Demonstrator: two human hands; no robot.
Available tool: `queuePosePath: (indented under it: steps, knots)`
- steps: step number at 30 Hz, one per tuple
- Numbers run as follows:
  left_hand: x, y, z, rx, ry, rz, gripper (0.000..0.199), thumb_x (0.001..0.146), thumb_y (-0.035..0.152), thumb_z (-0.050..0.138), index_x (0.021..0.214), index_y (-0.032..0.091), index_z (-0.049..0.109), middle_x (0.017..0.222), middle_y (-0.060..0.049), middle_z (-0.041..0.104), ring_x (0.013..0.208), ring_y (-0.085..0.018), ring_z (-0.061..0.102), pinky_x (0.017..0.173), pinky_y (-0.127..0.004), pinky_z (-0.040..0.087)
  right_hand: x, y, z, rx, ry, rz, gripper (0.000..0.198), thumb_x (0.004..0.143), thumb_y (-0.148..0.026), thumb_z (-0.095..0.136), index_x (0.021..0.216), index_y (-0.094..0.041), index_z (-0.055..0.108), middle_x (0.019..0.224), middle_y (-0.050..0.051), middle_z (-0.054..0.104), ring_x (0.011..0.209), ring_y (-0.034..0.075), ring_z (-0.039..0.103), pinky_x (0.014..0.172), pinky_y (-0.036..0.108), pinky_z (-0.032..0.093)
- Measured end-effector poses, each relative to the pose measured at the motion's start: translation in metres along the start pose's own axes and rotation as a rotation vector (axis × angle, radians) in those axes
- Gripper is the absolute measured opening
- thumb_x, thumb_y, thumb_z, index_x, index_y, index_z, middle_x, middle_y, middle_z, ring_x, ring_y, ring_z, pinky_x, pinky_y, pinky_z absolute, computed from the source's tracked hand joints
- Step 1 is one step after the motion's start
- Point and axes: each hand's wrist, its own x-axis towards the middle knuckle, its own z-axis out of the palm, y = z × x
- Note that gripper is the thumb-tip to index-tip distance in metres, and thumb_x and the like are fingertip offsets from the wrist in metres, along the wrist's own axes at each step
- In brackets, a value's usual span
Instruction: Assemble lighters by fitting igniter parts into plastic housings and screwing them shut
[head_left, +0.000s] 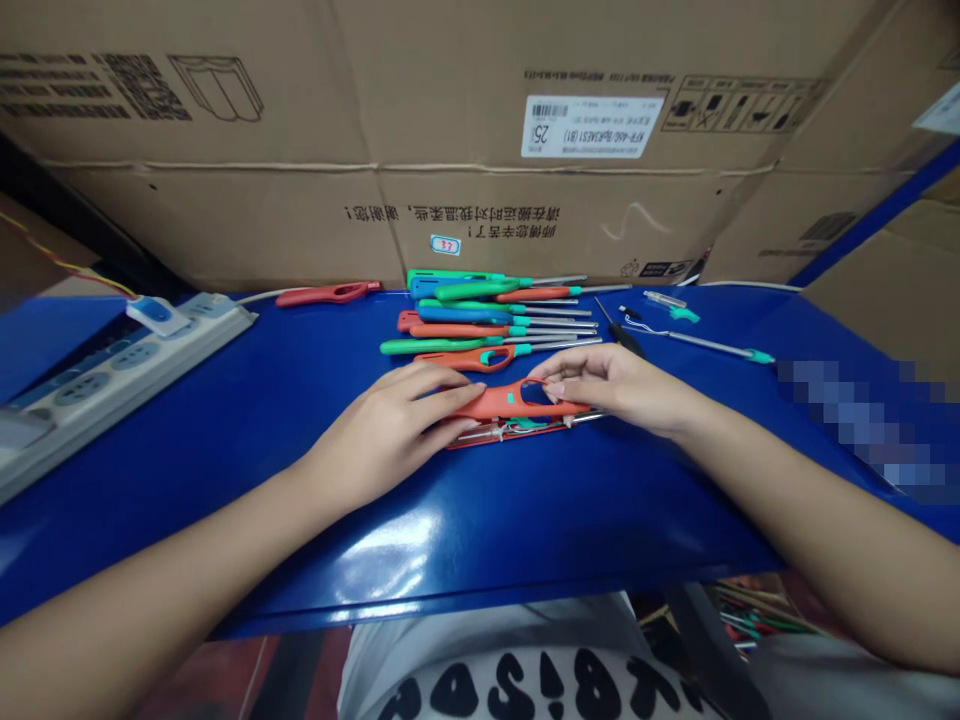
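Note:
Between both hands is the orange shell half of a long-nosed lighter, its oval trigger opening toward the right end. My left hand pinches the left end between thumb and fingers. Thumb and fingertips of my right hand are closed on the shell by the oval opening. Just below and partly behind it, the other orange-red shell half shows a teal part, thin wires and a clear tube inside. A metal rod sticks out at its right. Whether the two halves touch is hard to see.
Assembled green, blue and orange lighters lie piled behind my hands. A red shell piece is at the back left, a power strip at the left edge. A dark screwdriver and metal rod lie right. Cardboard stands behind.

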Motion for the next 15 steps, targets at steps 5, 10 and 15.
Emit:
queuePosePath:
  steps: [5,10,15]
  knots:
    - [0.001,0.004,0.000,-0.033,-0.056,-0.006,0.026,0.100,0.028,0.059,0.121,0.016,0.069,0.114,-0.011,0.070,0.105,-0.023,0.068,0.092,-0.037,0.058,-0.002,0.003,0.001,-0.231,-0.068,-0.162,0.032,0.092,-0.036,0.063,0.116,-0.018,0.071,0.090,0.004,0.069,0.076,0.014,0.061,0.067,0.026,0.049]
    - [0.002,0.009,-0.002,-0.091,-0.094,-0.018,0.024,0.100,0.028,0.058,0.116,0.016,0.071,0.107,-0.010,0.071,0.098,-0.022,0.069,0.087,-0.036,0.059,-0.002,0.006,0.002,-0.625,-0.079,-0.443,0.036,0.089,-0.041,0.071,0.118,-0.020,0.070,0.093,0.004,0.067,0.083,0.017,0.061,0.079,0.031,0.050]
    - [0.002,0.010,0.001,-0.121,-0.118,-0.042,0.023,0.099,0.028,0.059,0.113,0.015,0.072,0.104,-0.009,0.071,0.094,-0.021,0.069,0.085,-0.035,0.059,0.003,0.014,0.000,-0.699,-0.090,-0.545,0.037,0.089,-0.042,0.072,0.120,-0.022,0.070,0.106,0.007,0.065,0.098,0.020,0.062,0.090,0.036,0.051]
